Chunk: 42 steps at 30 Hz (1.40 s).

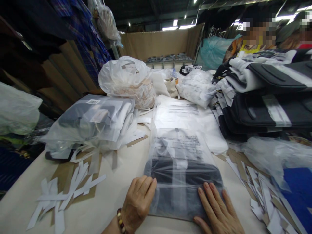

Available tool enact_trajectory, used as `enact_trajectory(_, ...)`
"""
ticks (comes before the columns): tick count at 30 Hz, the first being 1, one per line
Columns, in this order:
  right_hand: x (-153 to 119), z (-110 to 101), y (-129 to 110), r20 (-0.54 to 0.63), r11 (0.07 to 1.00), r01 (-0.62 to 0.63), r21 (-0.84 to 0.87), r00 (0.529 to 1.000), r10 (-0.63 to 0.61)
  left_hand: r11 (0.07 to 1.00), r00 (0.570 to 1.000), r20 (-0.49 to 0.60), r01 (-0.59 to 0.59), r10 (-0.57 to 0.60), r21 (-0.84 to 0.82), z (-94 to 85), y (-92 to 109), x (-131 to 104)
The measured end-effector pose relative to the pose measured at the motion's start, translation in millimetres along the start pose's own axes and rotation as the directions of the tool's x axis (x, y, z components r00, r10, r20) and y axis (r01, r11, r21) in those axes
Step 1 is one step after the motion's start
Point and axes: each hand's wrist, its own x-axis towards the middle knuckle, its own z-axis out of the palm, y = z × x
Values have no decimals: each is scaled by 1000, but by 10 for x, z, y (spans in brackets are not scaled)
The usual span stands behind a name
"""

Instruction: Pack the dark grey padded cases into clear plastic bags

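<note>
From the head camera, both hands lie flat on a clear, shiny plastic bag with a dark folded cloth inside [181, 182]. The bag lies on the pale table [114, 195], right in front of the person. The left hand [138, 201] is open, its fingers resting on the bag's left edge. The right hand [216, 208] is open too, its fingers spread over the bag's near right corner. It looks like the bag is being pressed flat and smooth. I think the next move needs a soft, even push, since the plastic is slippery.

The bag is thin and crinkly, with black print on top. White paper strips [65, 191] lie scattered to the left. A heap of filled clear bags [92, 120] sits behind them. A stack of black and white folded clothes [265, 97] sits to the right.
</note>
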Motion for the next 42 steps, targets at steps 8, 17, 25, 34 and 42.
enact_trajectory(8, -9, -8, -8, 16, 999, -33, 16, 999, 33, 999, 997, -66, 45, -46, -20, 16, -44, 14)
enact_trajectory(17, -4, 0, -17, 5, 999, -25, 36, 1000, 25, 876, 945, 293, 260, -145, -407, -89, -341, 304)
enact_trajectory(25, 2, -13, -7, -14, 1000, -18, 23, 1000, 18, 729, 822, 569, 408, -30, -550, -214, -600, 450)
enact_trajectory(34, 18, -6, -10, -9, 999, -26, 29, 1000, 26, 813, 888, 456, 309, -61, -493, -328, -547, 203)
enact_trajectory(42, 14, -35, -31, 44, 998, -56, 43, 998, 54, 917, 907, 331, -123, 259, -380, -235, -505, 373)
